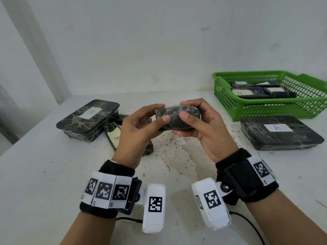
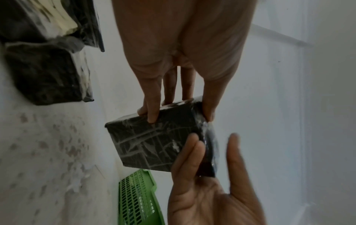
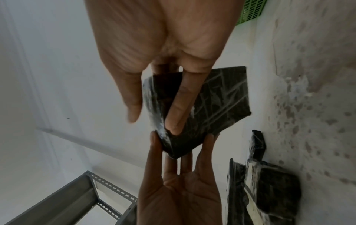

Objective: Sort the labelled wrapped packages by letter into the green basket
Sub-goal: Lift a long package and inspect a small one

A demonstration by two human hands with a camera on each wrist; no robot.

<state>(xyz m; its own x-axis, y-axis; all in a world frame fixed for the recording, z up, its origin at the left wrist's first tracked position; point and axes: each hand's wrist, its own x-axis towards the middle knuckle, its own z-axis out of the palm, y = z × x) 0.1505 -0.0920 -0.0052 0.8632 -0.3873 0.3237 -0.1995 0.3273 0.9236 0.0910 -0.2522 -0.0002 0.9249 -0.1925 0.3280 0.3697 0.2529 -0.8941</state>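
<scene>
Two hands hold one small black wrapped package [image 1: 174, 119] in the air above the white, speckled surface [image 1: 44, 174], near the centre of the head view. From largest to smallest: the surface carries everything; at about 2 o'clock on it stands the green basket [image 1: 265, 107], and inside it lie three or four dark packages, with labels that read A on some and B on the front-left one. Just in front of the basket, at about 3 o'clock, lies a large flat package marked B [image 1: 279, 132]. At about 10 o'clock lies a second large package marked B [image 1: 88, 119], and beside it, partly hidden by the left hand, a narrow package marked A [image 1: 113, 137] with more dark wrapped pieces around it; how many I cannot tell. The held package shows crinkled clear film and no label on the faces that are visible. The left hand [image 1: 136, 128] pinches its left end, thumb on the near side and fingers on the far side. The right hand [image 1: 200, 124] is closed around its right end, thumb on the near face and fingers curled over the top and under the bottom. In the right wrist view a grey metal shelf frame [image 3: 80, 196] stands by the wall.
</scene>
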